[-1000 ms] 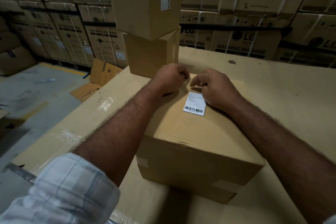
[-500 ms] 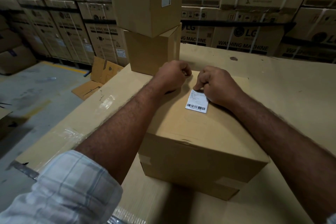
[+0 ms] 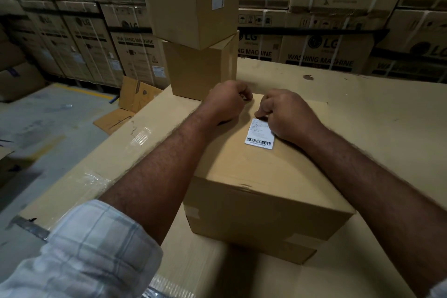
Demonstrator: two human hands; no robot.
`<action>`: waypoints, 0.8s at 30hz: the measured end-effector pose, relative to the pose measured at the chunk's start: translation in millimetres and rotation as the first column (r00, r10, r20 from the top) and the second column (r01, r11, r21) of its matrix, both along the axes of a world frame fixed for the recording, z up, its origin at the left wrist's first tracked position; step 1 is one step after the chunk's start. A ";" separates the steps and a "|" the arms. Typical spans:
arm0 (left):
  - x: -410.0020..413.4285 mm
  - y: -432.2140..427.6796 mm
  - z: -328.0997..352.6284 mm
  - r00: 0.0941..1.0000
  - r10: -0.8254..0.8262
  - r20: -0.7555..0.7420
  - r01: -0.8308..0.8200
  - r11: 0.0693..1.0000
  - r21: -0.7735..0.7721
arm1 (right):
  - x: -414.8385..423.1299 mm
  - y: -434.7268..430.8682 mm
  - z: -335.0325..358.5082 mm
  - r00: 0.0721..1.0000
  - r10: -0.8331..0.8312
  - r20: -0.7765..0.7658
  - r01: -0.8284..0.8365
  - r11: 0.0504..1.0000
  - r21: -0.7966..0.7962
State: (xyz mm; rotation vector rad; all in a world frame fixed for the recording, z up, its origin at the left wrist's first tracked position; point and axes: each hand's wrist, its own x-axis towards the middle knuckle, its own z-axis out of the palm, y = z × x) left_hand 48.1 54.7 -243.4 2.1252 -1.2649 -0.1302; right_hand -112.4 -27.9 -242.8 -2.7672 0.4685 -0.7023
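Note:
A closed brown cardboard box (image 3: 261,191) sits in front of me on a wide cardboard surface (image 3: 362,109). A white barcode label (image 3: 260,136) lies flat on the box's top. My right hand (image 3: 290,116) rests on the label's upper right part, fingers curled, thumb and forefinger meeting at its top edge. My left hand (image 3: 226,103) lies on the box's far left corner with its fingers curled in. A pale speck shows between its fingertips, too small to identify.
Two brown boxes are stacked just beyond my left hand, the upper box (image 3: 193,2) askew on the lower box (image 3: 200,70). Washing machine cartons (image 3: 321,51) line the back. Flattened cardboard (image 3: 125,109) lies on the concrete floor (image 3: 36,128) at left.
My right hand has slid a little down and over the top of the label. My left hand has stayed on the far corner.

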 end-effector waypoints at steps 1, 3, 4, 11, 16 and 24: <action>0.0 -0.3 -0.1 1.000 0.001 0.003 -0.001 1.000 0.002 | 0.4 0.6 0.5 1.000 0.001 0.009 -0.001 1.000 0.002; 0.5 -0.5 -0.7 1.000 0.003 -0.002 -0.003 1.000 -0.004 | 1.5 1.0 1.1 1.000 0.000 0.017 0.000 1.000 0.019; 0.8 -0.4 -1.0 1.000 0.001 -0.006 -0.001 1.000 -0.009 | 1.7 0.6 0.9 1.000 0.001 0.021 -0.002 0.999 0.033; -0.2 -0.1 -0.1 1.000 0.004 -0.003 -0.004 1.000 -0.001 | 1.4 -0.3 -2.0 0.998 -0.062 -0.008 0.063 0.996 0.064; -1.0 0.4 0.0 1.000 0.000 -0.020 0.000 1.000 -0.002 | -0.8 -0.2 -2.7 1.000 0.010 -0.013 -0.010 1.000 0.017; -2.6 2.6 1.9 1.000 0.004 -0.016 -0.004 1.000 0.000 | -2.5 4.2 0.7 0.999 0.004 0.041 -0.010 0.991 0.135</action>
